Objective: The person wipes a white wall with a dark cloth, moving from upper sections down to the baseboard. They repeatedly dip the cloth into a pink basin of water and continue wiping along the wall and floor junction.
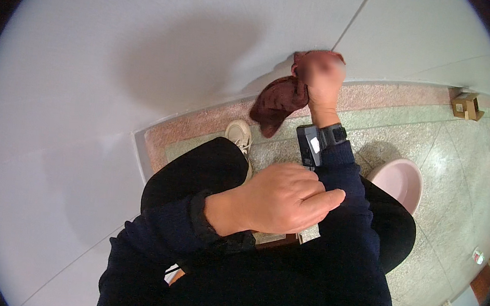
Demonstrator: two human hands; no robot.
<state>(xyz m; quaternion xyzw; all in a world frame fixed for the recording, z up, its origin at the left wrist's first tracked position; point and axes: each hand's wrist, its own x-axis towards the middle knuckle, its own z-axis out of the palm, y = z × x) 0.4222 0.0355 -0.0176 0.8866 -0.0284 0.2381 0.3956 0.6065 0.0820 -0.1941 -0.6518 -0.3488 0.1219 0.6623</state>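
My right hand [323,78] presses a dark red-brown cloth [278,103] against the grey wall [257,30], low down near the floor's edge; part of the cloth hangs loose to the left. A black device on a strap [310,145] sits at my right wrist. My left hand [282,198] is held in front of my body, over the right forearm, its fingers curled downward. Its fingertips and palm are hidden from view, and no object shows in it.
A pink plastic basin [397,183] stands on the speckled floor beside my right knee. Farther right along the wall lies an open cardboard box [466,105]. A beige shoe [238,134] is by the wall. A wall corner [139,147] juts out at the left.
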